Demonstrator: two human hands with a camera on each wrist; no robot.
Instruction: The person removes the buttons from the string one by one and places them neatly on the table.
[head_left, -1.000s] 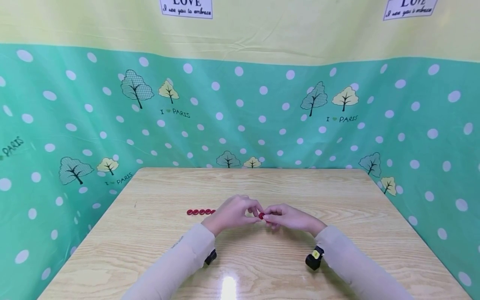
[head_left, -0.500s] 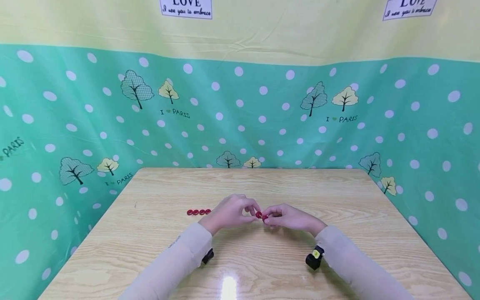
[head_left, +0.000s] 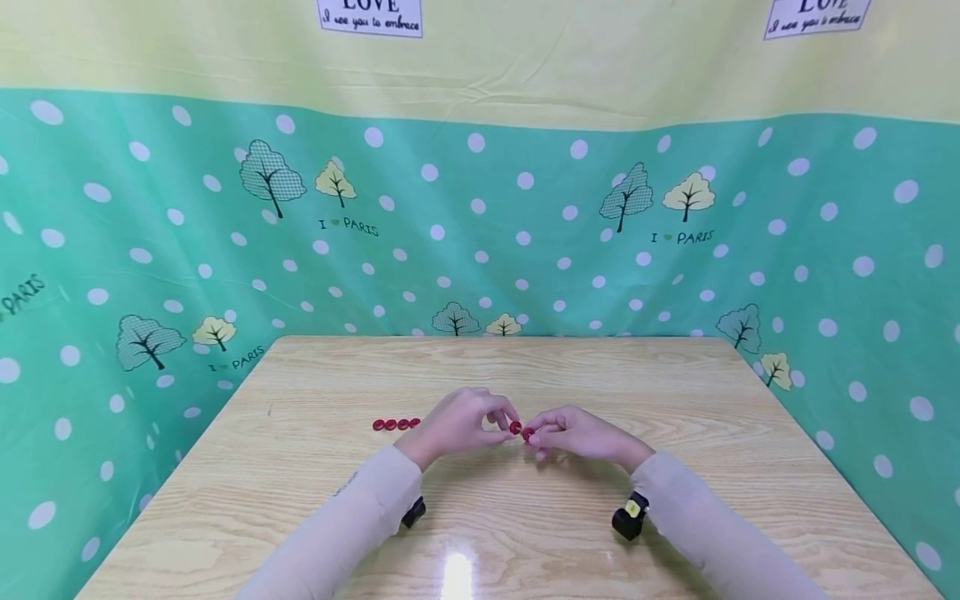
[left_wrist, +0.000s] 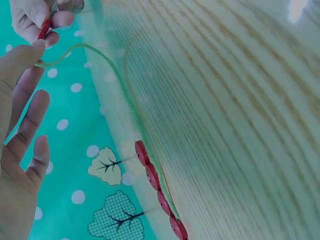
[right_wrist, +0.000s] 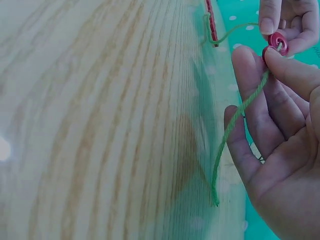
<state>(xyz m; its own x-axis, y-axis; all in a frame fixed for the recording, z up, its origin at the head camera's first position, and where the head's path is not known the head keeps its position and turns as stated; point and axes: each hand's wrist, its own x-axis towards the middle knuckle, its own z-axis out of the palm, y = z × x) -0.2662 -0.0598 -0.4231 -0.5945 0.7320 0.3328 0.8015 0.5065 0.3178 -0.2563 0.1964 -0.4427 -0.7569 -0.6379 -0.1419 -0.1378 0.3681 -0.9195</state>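
My left hand (head_left: 461,421) pinches a red button (head_left: 515,427) between thumb and fingertips above the table. Close on its right, my right hand (head_left: 577,433) pinches a second red button (head_left: 527,435), tilted on edge. A green yarn (right_wrist: 240,110) runs through these two buttons, as the right wrist view shows. One yarn end hangs loose below my right hand. The other part curves from my left hand down to a row of red buttons (left_wrist: 152,176) lying on the table in the left wrist view. In the head view the row's right end meets my left hand's outline.
A light wood-grain table (head_left: 600,375) spreads under both hands. Behind it and along the sides hangs a green polka-dot curtain (head_left: 525,250) with printed trees. Black wrist cameras (head_left: 628,518) sit under the sleeves. A bright light reflection (head_left: 457,575) shows near the front.
My left hand has shifted slightly left and covers more of the row's end. The two held buttons, bunched together before, now show apart. My right hand has barely moved.
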